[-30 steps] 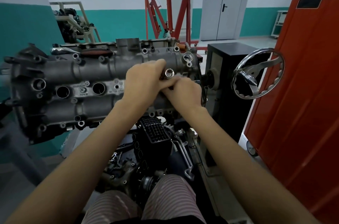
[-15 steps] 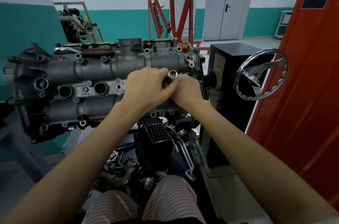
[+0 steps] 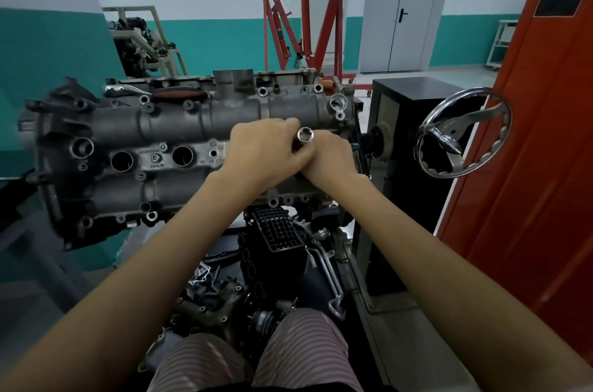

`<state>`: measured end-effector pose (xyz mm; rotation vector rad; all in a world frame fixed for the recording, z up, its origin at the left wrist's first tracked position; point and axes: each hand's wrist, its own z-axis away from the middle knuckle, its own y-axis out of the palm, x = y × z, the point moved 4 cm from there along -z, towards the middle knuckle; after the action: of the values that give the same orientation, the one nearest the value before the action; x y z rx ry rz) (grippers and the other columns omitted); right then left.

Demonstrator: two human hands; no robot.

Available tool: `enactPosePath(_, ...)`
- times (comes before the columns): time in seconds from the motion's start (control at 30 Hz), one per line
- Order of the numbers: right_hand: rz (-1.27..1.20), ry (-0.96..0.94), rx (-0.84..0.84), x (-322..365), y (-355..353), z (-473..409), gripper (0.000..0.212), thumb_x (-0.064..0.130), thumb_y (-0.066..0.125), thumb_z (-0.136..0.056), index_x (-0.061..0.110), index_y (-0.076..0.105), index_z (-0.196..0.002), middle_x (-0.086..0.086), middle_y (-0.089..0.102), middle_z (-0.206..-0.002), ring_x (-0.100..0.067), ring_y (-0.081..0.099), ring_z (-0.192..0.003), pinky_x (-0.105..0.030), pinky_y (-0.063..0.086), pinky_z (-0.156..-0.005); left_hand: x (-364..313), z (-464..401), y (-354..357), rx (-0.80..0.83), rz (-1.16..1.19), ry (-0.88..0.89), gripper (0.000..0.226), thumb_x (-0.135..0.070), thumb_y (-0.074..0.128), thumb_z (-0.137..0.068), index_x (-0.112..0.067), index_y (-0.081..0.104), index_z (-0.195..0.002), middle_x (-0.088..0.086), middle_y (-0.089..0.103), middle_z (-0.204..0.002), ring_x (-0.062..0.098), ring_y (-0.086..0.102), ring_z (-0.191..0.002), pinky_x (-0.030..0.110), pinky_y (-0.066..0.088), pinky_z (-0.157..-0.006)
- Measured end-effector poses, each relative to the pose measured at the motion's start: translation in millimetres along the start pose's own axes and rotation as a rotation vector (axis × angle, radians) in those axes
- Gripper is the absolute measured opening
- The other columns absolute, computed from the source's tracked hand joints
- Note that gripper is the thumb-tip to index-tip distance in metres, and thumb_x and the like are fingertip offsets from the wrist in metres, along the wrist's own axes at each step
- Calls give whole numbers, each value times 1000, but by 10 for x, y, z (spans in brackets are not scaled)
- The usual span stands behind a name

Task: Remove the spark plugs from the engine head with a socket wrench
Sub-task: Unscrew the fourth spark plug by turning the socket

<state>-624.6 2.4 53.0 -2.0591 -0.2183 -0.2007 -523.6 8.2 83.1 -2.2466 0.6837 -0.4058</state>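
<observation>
Sitting close, striped trousers (image 3: pixel 256 356) at the bottom edge, loose black engine parts (image 3: pixel 272 250) lying just beyond the knees. Reaching both forearms forward and up to the engine head (image 3: pixel 134 131), mounted on its side on a stand. Wrapping the left hand (image 3: pixel 263 151) around the socket tool (image 3: pixel 305 135), open end facing the camera, probably to steady it square over a plug well. Closing the right hand (image 3: pixel 333 157) against it from the right, fingers hidden underneath, seemingly gripping the same tool, though hard to confirm. Showing two open plug wells (image 3: pixel 183 155) to the left; spark plugs themselves not in view. Leaving a red-handled tool (image 3: pixel 179 92) resting along the head's top edge, within reach. Standing further off: a chrome handwheel (image 3: pixel 462 131), an orange cabinet (image 3: pixel 539 135), a red engine hoist (image 3: pixel 305 22).
</observation>
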Motion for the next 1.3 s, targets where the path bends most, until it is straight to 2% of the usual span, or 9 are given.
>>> enactPosePath(0.13,-112,-32,-32,-46,-11,67,23,35,50,-85,13,53,-92,-2,59,-92,-20,55,-84,-29,34,-61,-42,-169,8,74,59,-201,43,-35,43,-90,-14,37,-52,-1,41,-52,15,37,-47,23,20,-46)
enactPosePath(0.23,-345,8,6,-141,-86,157,16,20,47,-88,8,53,-95,-7,59,-93,-23,55,-82,-39,45,-69,-70,-122,-36,47,101,-292,44,-31,45,-89,-13,36,-50,0,38,-51,12,33,-46,24,19,-44)
enactPosePath(0.43,-942,415,140,-240,-123,180,31,7,33,-93,-7,56,-107,-10,65,-73,-13,60,-49,-19,38,-41,-132,52,-317,-128,165,-315,50,-26,48,-88,-15,27,-44,-2,29,-45,11,25,-42,24,12,-45)
enactPosePath(0.53,-1466,600,332,-101,-97,199,31,7,35,-94,-9,45,-118,-27,64,-91,-27,67,-66,-21,50,-46,-116,83,-493,-173,171,-282,48,-28,45,-89,-16,28,-45,-3,30,-45,9,26,-43,25,13,-44)
enactPosePath(0.6,-1644,686,382,-29,-104,206,28,11,39,-95,-8,42,-115,-35,57,-105,-36,65,-81,-30,57,-57,-45,100,-610,-196,214,-274,47,-32,42,-89,-16,32,-47,-2,34,-44,9,30,-42,25,16,-43)
enactPosePath(0.7,-1821,831,455,37,-72,204,31,16,42,-97,-12,46,-108,-34,57,-105,-35,64,-76,-32,57,-52,102,120,-800,-250,360,-304,44,-37,37,-84,-15,34,-46,-1,35,-42,14,32,-41,27,19,-44)
enactPosePath(0.97,-1919,924,510,179,-31,97,33,16,37,-100,-8,52,-82,-29,60,-102,-35,56,-112,-40,53,-64,453,228,-852,-277,706,-454,38,-31,44,-79,-17,33,-46,-7,31,-37,11,24,-38,26,22,-44)
enactPosePath(1.17,-1993,899,525,226,39,87,29,14,38,-99,-10,54,-94,-27,65,-76,-30,66,-76,-34,57,-55,748,278,-798,-203,956,-537,29,-26,40,-75,-20,33,-47,-3,27,-46,14,19,-44,26,17,-48)
enactPosePath(1.3,-1738,733,271,80,57,71,26,11,36,-98,-8,51,-109,-21,67,-78,-25,68,-58,-26,53,-47,746,360,-771,-282,962,-544,37,-24,41,-77,-25,28,-42,-11,25,-40,10,19,-41,20,17,-42)
